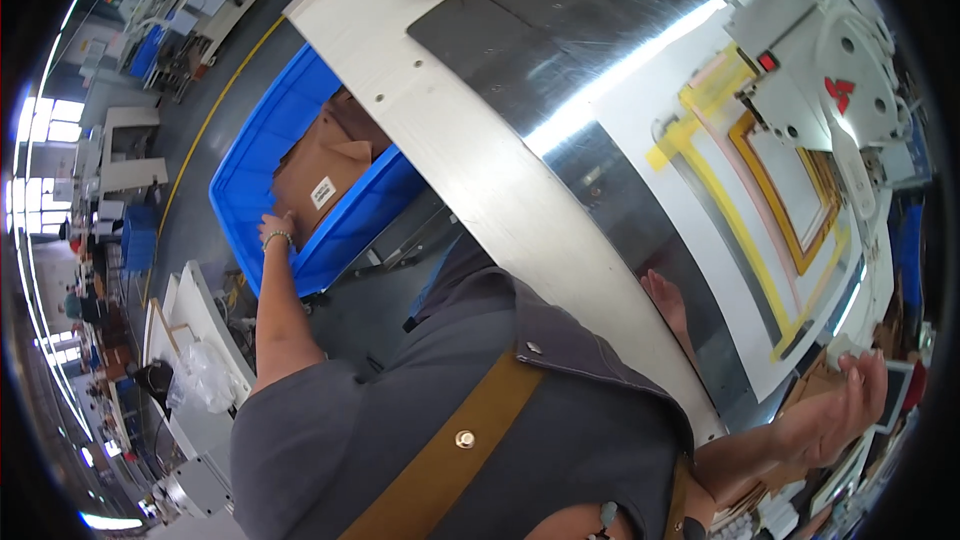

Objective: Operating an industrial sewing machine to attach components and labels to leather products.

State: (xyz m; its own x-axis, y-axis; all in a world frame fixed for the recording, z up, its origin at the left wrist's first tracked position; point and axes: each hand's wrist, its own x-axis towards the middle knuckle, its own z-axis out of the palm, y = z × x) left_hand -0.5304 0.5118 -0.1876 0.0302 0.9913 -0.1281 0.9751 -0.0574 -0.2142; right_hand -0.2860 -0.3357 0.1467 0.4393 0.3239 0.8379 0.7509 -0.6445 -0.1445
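Inside the blue bin [360,208] lie brown sheets [310,172], the left hand [277,227] at their near edge; whether it pinches one, I cannot tell. Beside the bin stretches the white-edged desk [450,150]. Farther right, the right hand [835,418] is raised, fingers loosely curled and apart, near a yellow-taped white sheet [665,195].

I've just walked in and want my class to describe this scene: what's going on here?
The person's left grip is inside the blue bin, at the edge of the brown sheets; whether it holds any is unclear. The right grip is raised and open, nothing visible in it. A yellow frame sits by the white machine head.
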